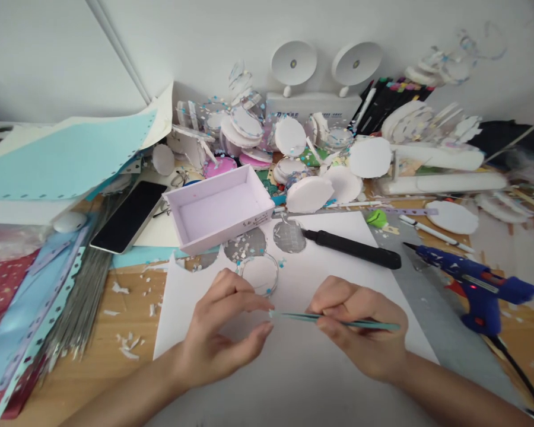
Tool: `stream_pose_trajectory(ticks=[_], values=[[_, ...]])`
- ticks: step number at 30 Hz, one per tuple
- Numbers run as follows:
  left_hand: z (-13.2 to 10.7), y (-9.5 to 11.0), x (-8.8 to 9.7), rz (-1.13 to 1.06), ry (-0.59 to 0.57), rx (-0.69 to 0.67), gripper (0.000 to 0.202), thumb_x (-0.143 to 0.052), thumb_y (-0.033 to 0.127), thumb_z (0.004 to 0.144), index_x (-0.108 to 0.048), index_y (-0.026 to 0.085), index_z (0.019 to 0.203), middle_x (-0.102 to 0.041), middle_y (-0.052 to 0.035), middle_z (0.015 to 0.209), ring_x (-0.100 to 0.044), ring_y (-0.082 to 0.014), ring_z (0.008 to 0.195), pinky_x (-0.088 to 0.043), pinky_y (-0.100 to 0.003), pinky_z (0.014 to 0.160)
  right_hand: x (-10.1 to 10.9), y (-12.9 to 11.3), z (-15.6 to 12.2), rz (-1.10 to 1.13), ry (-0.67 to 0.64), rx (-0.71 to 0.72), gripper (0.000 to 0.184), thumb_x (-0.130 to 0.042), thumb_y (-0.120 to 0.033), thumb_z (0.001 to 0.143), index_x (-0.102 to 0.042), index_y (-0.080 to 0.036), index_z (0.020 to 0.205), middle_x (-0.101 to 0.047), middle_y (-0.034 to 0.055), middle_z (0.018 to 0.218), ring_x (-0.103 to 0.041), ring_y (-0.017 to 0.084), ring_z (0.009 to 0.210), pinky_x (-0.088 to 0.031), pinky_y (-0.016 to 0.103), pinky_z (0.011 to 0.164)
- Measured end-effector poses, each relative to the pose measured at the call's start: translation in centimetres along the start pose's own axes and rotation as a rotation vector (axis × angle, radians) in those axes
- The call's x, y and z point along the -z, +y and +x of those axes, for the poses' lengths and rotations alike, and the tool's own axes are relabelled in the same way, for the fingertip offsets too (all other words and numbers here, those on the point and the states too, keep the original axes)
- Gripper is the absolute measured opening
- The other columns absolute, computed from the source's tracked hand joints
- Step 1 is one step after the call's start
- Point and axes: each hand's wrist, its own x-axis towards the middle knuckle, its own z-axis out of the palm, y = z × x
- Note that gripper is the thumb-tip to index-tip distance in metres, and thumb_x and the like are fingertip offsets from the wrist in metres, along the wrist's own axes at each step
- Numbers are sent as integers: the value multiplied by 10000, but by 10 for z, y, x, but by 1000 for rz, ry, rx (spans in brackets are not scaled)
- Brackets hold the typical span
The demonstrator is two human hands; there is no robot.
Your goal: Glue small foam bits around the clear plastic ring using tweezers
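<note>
My right hand (360,332) is closed on a pair of teal tweezers (338,321), held level with the tip pointing left. My left hand (225,329) pinches thumb and forefinger at the tweezers' tip; whatever sits between them is too small to make out. Both hands hover over a white sheet (302,279) with round holes cut along its top edge. Just beyond my left fingers lies a clear round ring (260,274) holding bits of confetti.
A pale pink box (218,207) stands open behind the sheet. A black-handled tool (353,248) and a blue glue gun (471,284) lie to the right. A phone (129,214), paper stacks and silver sticks (82,308) are at left. White foam discs (309,193) crowd the back.
</note>
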Motion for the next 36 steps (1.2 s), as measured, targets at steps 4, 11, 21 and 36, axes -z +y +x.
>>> stream_pose_trajectory(ticks=[4, 11, 21, 36], values=[[0, 0, -1, -28, 11, 10, 191, -594, 73, 811, -641, 185, 958, -585, -31, 755, -527, -164, 700, -435, -318, 645, 0, 0, 1, -53, -60, 58, 281, -622, 3, 754, -621, -217, 928, -687, 50, 762, -626, 158, 624, -516, 314, 549], [1, 1, 1, -36, -17, 24, 158, -557, 63, 831, -640, 175, 905, -576, -38, 741, -527, -166, 698, -434, -327, 650, -1, -1, 1, -47, -45, 47, 244, -611, -56, 800, -630, -238, 961, -670, 45, 748, -626, 161, 630, -523, 324, 546], [1, 0, 3, -3, -15, 32, 174, -564, 61, 832, -658, 179, 920, -596, -43, 754, -537, -170, 706, -422, -335, 654, 1, -1, 0, -9, 134, -67, 118, -625, -100, 812, -626, -218, 807, -654, 40, 716, -598, 154, 614, -488, 304, 523], [1, 0, 3, 98, -25, -36, 158, -587, 105, 810, -640, 208, 918, -599, -19, 733, -539, -163, 670, -411, -324, 639, -2, -3, 1, 50, 82, -187, 158, -632, -122, 819, -546, -205, 716, -638, 26, 654, -566, 133, 562, -441, 248, 456]])
